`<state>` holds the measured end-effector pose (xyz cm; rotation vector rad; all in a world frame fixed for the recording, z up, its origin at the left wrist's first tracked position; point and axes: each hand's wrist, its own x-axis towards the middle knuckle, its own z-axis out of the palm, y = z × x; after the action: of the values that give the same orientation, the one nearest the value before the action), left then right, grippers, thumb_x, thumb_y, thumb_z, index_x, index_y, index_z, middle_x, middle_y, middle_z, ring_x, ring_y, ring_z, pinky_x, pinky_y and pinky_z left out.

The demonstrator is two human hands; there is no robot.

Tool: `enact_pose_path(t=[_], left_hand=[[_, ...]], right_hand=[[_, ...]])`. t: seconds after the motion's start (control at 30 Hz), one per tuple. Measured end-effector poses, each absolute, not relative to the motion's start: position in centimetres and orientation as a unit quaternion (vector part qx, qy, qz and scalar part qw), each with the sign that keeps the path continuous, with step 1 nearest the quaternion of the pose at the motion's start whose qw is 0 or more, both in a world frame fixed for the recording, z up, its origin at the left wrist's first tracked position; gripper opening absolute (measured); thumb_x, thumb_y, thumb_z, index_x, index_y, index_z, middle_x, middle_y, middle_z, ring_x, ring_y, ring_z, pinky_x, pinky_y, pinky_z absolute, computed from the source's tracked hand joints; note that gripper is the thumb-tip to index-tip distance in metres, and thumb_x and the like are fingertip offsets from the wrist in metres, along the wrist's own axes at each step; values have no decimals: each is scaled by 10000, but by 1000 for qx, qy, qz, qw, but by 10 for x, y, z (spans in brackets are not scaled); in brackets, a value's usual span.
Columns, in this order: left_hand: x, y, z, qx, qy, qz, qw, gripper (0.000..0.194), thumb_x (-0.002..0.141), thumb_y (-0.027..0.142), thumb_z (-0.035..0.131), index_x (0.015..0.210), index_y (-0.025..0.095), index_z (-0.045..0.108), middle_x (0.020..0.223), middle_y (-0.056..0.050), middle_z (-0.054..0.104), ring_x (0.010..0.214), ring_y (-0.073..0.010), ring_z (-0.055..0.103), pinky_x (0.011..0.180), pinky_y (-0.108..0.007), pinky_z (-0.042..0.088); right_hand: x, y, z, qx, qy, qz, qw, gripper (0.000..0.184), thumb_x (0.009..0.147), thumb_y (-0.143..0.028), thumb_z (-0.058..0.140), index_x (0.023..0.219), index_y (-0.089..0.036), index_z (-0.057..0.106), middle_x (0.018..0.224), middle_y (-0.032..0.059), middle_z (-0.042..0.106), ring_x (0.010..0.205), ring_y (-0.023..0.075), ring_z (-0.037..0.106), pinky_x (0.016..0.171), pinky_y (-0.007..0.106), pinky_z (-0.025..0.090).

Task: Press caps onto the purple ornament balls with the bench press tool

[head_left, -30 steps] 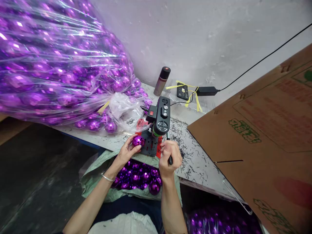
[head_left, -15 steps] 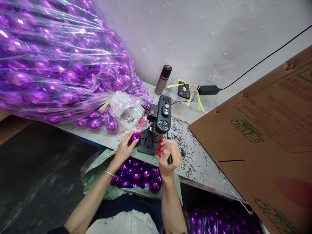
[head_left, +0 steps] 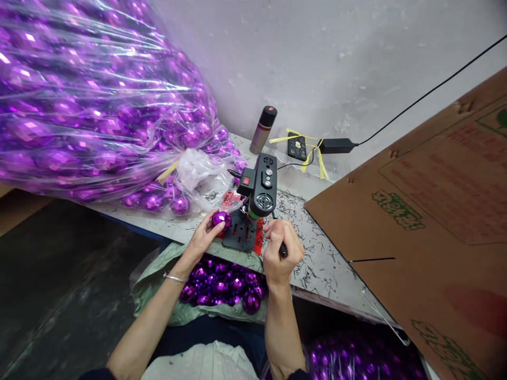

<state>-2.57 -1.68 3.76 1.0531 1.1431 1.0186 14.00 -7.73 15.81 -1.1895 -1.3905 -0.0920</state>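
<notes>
A pale table (head_left: 174, 230) runs along the wall (head_left: 301, 63). A big clear bag (head_left: 99, 105) of purple balls rests on its left part. Near the middle stands a black machine (head_left: 264, 182), with a red sheet (head_left: 258, 237) showing around its base. Behind it are an upright bottle (head_left: 263, 130), a phone (head_left: 297, 146), yellow straps (head_left: 325, 168) and a black adapter (head_left: 337, 145). Thin dark scraps (head_left: 312, 258) litter the surface, thickest right of the machine.

The ball (head_left: 222, 218) shone mirror-glossy, the bag (head_left: 103, 105) at ten o'clock was crinkled, shiny plastic, and the box (head_left: 443, 211) at three matt cardboard.
</notes>
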Motion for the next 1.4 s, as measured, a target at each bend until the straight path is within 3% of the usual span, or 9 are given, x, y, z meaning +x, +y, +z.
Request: enact_pose_path(t=[0.07, 0.17, 0.5, 0.7, 0.93, 1.2, 1.4], left_hand=[[-21, -15, 36, 409, 455, 441, 657, 811, 794, 560, 768, 1477, 199, 519, 1359, -130, 681, 1201, -288, 680, 998, -396, 568], [-10, -14, 31, 410, 440, 449, 661, 807, 777, 564, 783, 1453, 194, 539, 1355, -133, 685, 1227, -289, 668, 1042, -406, 546], [8, -19, 28, 705, 475, 367, 378, 571, 895, 485, 707, 1381, 210, 586, 1334, -123, 691, 1244, -303, 653, 1089, -465, 505], [20, -17, 21, 753, 450, 376, 299, 553, 909, 458, 705, 1371, 185, 575, 1274, -139, 705, 1183, -305, 671, 1034, -472, 527], [29, -16, 7, 751, 446, 401, 277, 532, 930, 438, 673, 1379, 173, 564, 1290, -147, 690, 1184, -299, 653, 1011, -454, 513], [30, -16, 0, 751, 447, 413, 257, 507, 932, 440, 672, 1365, 191, 582, 1268, -141, 700, 1161, -298, 662, 988, -443, 514], [30, -16, 0, 752, 443, 415, 257, 527, 923, 452, 687, 1370, 197, 575, 1268, -140, 704, 1168, -304, 666, 995, -456, 515]], right_hand=[[140, -78, 158, -510, -603, -36, 612, 294, 993, -107, 474, 722, -212, 511, 670, -25, 546, 643, 102, 575, 612, 259, 447], [140, -78, 156, -504, -607, -35, 613, 289, 984, -85, 481, 726, -211, 514, 678, -26, 546, 655, 100, 571, 615, 255, 442], [141, -83, 153, -505, -615, -39, 604, 273, 973, -76, 475, 739, -209, 525, 711, -16, 573, 684, 112, 589, 635, 258, 459], [141, -84, 151, -505, -617, -41, 602, 264, 973, -79, 472, 754, -211, 533, 727, -8, 587, 701, 119, 597, 650, 265, 475], [141, -86, 146, -505, -624, -49, 594, 254, 965, -65, 475, 765, -209, 532, 739, -2, 603, 703, 118, 602, 651, 261, 473], [140, -81, 89, -471, -622, -117, 614, 239, 980, -119, 406, 806, -211, 542, 800, 27, 646, 716, 135, 636, 631, 282, 509], [140, -77, 77, -461, -607, -109, 638, 247, 989, -150, 405, 788, -215, 534, 790, 20, 634, 682, 137, 619, 661, 314, 517]])
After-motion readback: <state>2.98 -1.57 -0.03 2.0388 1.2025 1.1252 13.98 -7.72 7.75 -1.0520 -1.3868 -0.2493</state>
